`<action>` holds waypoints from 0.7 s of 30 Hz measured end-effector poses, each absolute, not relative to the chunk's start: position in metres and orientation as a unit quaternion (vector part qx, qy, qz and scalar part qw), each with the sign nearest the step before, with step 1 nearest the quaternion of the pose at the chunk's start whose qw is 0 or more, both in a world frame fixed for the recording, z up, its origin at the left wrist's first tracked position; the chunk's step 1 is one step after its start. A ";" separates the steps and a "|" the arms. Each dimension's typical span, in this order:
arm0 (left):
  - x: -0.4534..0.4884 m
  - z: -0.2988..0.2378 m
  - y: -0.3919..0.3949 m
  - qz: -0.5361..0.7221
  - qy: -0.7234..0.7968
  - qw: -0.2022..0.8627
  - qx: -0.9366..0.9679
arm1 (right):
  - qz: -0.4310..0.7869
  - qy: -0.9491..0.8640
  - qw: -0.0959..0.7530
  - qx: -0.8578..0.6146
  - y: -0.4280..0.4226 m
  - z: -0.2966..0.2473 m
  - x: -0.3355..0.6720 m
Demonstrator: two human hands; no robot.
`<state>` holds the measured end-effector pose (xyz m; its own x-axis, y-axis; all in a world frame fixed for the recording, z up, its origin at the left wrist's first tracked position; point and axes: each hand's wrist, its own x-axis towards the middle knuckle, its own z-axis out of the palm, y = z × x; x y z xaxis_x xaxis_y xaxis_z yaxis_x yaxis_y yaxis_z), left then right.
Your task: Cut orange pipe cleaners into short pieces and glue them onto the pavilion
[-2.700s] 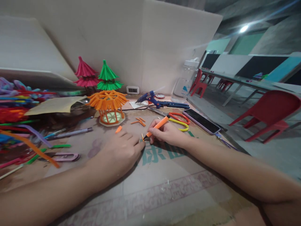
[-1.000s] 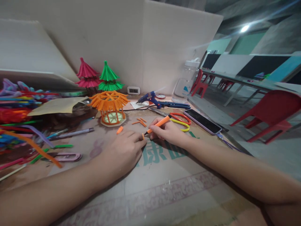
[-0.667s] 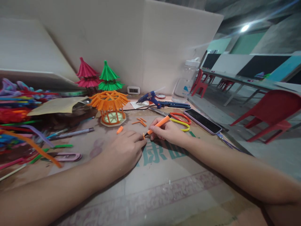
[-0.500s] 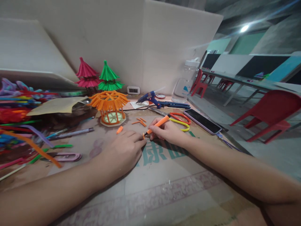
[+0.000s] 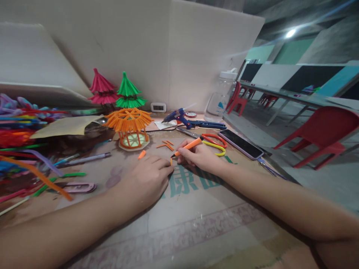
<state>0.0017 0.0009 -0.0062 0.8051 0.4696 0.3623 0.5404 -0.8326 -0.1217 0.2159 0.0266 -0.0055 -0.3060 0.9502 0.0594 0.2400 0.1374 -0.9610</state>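
My right hand [image 5: 193,154] is closed around an orange marker [image 5: 190,145], its dark tip pointing down and left. Close to that tip is a small orange stick [image 5: 171,161], standing at the fingertips of my left hand [image 5: 151,175]. Those left fingers are pressed together on the stick, partly hiding it. The orange marker cap [image 5: 142,154] lies just beyond my left hand. Several short orange sticks [image 5: 167,144] lie loose behind the hands. An orange pavilion model [image 5: 130,129] with a pale octagonal base stands to their left.
Pink [image 5: 103,87] and green [image 5: 129,91] tiered roofs stand at the back. A blue glue gun [image 5: 179,117], scissors [image 5: 214,142], a phone [image 5: 241,144] and a water bottle [image 5: 220,97] sit at the right. Coloured pipe cleaners [image 5: 30,119] and a pink-handled cutter [image 5: 81,186] are on the left.
The marker tip has lifted slightly and moved away from the small orange stick. My left hand stays in nearly the same place.
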 end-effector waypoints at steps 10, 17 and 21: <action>0.002 -0.006 -0.001 -0.151 -0.274 0.148 -0.938 | 0.474 -0.658 0.375 -0.449 0.028 -0.006 0.216; 0.002 -0.006 -0.001 -0.148 -0.273 0.133 -0.941 | 0.477 -0.669 0.360 -0.442 0.025 -0.001 0.216; 0.002 -0.006 -0.001 -0.143 -0.276 0.125 -0.942 | 0.485 -0.668 0.349 -0.444 0.023 0.000 0.216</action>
